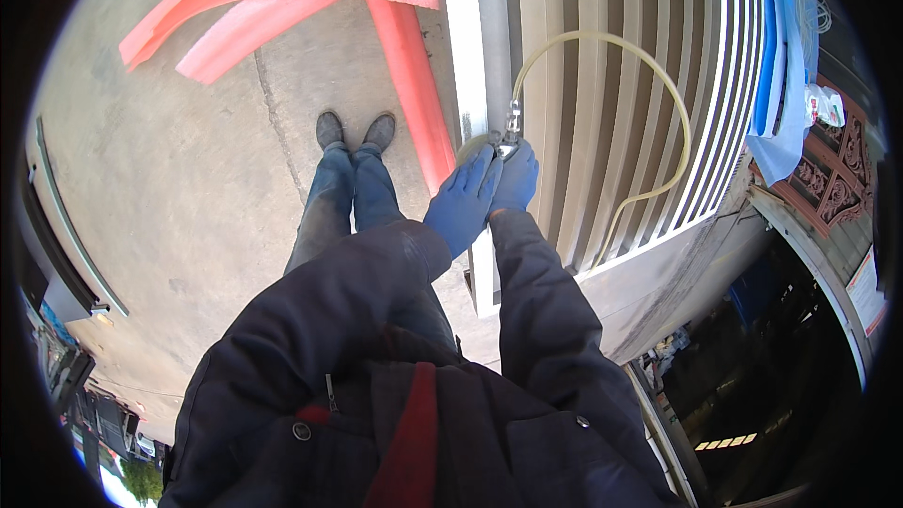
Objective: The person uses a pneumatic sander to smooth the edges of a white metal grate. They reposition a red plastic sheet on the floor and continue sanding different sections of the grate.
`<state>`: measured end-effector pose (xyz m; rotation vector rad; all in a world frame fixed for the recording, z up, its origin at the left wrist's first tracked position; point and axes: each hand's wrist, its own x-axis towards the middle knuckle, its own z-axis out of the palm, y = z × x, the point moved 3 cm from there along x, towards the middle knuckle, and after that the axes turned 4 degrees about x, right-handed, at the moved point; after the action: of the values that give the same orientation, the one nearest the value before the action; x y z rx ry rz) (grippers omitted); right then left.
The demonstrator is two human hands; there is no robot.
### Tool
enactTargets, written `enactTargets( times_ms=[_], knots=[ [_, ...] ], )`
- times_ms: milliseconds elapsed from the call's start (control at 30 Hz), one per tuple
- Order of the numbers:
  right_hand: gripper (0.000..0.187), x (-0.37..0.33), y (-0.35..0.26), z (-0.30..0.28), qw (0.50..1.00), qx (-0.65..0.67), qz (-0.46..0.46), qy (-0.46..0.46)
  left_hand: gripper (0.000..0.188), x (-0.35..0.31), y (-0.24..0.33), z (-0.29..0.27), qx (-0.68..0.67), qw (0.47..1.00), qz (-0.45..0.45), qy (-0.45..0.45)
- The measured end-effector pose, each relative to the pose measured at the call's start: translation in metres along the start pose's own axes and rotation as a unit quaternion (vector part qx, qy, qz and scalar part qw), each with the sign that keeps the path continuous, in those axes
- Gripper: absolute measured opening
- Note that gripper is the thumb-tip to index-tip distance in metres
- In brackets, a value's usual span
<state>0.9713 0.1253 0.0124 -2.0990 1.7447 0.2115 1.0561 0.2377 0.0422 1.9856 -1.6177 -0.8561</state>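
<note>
Both of my hands wear blue gloves and meet at the white-edged side of a long metal frame (467,56). My right hand (515,179) is closed round a small silver air tool (507,145), its body mostly hidden by the gloves. A metal coupling (514,116) joins the tool to a yellowish air hose (688,122), which loops over the slats. My left hand (461,202) presses against the tool from the left, fingers together; how far they wrap it is partly hidden.
Long grey metal slats (602,132) run to the right of my hands. Pink foam strips (409,75) lie on the concrete floor (188,188) at left. Blue sheeting (783,75) and brown ornamental metal panels (832,174) stand at far right. A dark bar (66,254) borders the far left.
</note>
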Motion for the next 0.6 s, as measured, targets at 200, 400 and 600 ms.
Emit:
enactTargets(
  times_ms=[200,400,600],
  knots=[
    [0.055,-0.053,0.043,0.001,0.999,0.008,0.035,-0.008,0.082,-0.039,0.029,0.017,0.033,0.998,0.020,-0.045],
    [0.050,0.026,-0.036,0.010,0.999,0.019,-0.029,0.007,0.092,0.015,-0.027,-0.012,0.082,0.997,-0.013,0.011],
    [0.046,0.014,-0.045,0.010,0.999,-0.001,-0.033,0.031,0.086,0.003,-0.034,-0.017,0.002,1.000,-0.027,0.001]
  ],
)
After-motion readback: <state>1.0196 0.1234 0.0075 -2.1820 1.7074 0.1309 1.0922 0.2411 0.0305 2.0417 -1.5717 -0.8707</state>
